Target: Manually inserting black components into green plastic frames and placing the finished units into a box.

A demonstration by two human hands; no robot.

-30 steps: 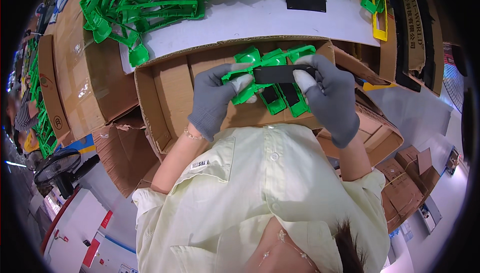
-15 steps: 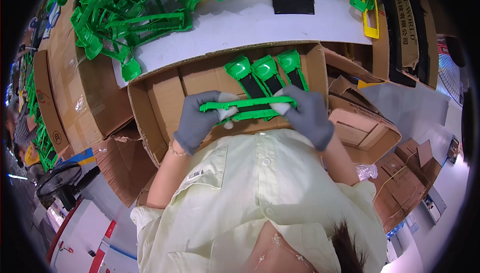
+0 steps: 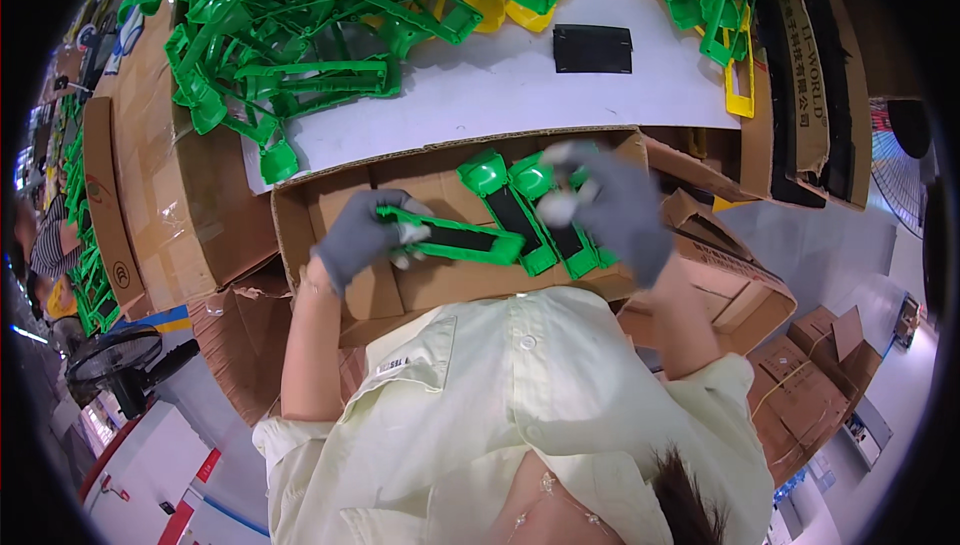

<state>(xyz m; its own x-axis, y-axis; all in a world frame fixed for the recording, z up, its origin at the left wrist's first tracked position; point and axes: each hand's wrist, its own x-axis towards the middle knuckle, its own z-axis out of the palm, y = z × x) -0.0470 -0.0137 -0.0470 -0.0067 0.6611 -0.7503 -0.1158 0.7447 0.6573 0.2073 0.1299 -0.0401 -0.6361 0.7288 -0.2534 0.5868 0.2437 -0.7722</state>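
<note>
Left hand [image 3: 362, 235], grey-gloved, is pinching one end of a green plastic frame [image 3: 455, 236] with a black insert, held over the open cardboard box [image 3: 300, 215] at the bench's near edge. Right hand [image 3: 612, 207] rests, fingers loosely curled, on green frames stacked [image 3: 520, 207] in the box's far right corner

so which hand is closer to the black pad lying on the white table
Right. The right hand sits over the green parts in the cardboard box, just below the black pad. The left hand holds a green part farther left.
</note>
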